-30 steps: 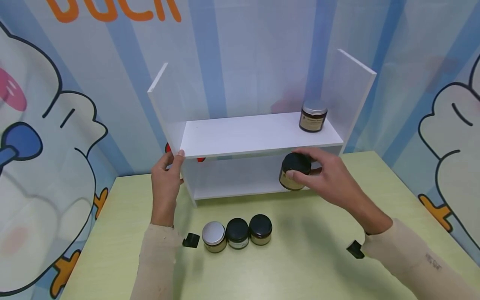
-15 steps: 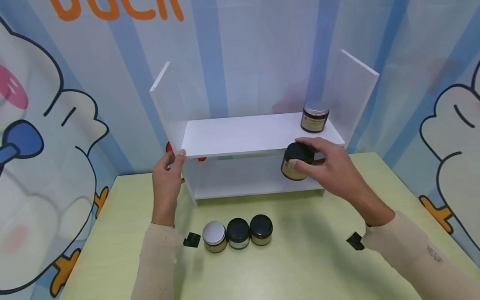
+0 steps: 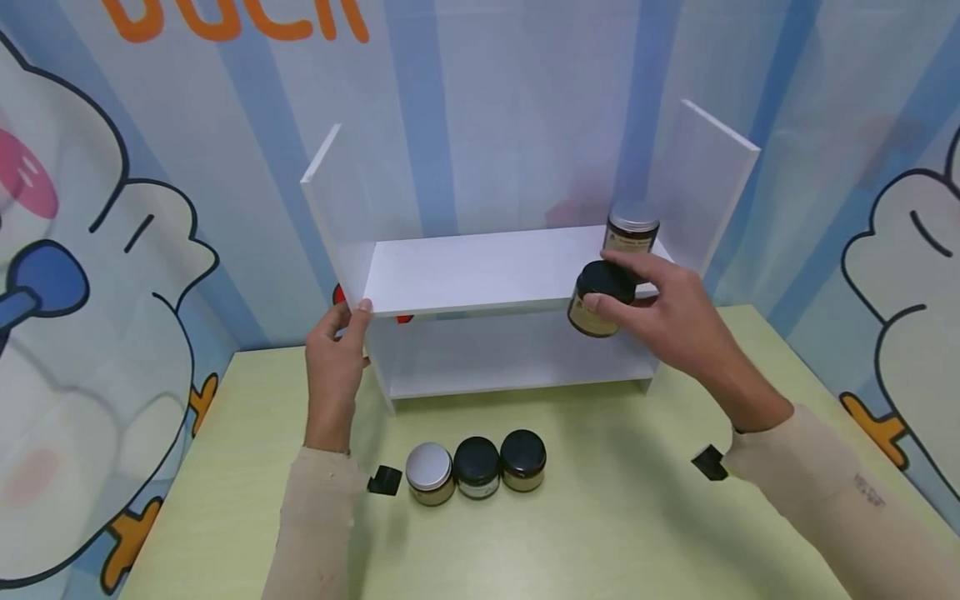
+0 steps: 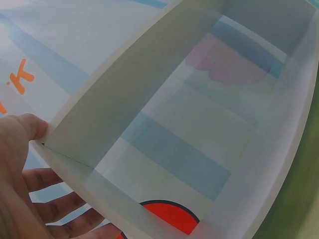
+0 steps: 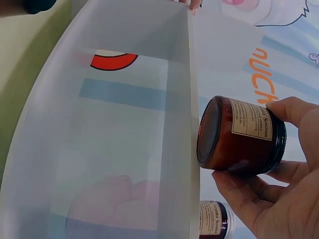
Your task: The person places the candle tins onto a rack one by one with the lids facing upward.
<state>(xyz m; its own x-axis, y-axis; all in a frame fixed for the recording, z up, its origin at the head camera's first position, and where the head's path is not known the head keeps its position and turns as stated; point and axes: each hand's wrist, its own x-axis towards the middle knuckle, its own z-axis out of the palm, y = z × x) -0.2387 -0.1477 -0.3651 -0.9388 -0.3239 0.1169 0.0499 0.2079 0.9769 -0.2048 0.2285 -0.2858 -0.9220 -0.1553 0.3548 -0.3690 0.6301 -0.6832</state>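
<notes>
Judged as the placing step: carried a black-lidded jar (image 3: pixel 597 298) in the right hand (image 3: pixel 667 321), fingers and thumb curled around the lid and side, just right of the frame centre, at the front edge of the upper board of the white shelf (image 3: pixel 495 271). Jar not yet set down; bottom close to the board edge in the right wrist view. Next move probably called for lifting a little over that edge, then lowering flat beside the silver-lidded jar (image 3: pixel 632 232) at the upper right of the shelf.

Left hand (image 3: pixel 335 367), left of centre, gripped the shelf's left panel, thumb on the front corner, fingers behind.

Jar round and squat, amber glass, smooth, cream paper label. Shelf thin, matt, flat boards. Three more jars (image 3: pixel 476 468) in a row at the lower centre, on the pale green table (image 3: pixel 615 533).
</notes>
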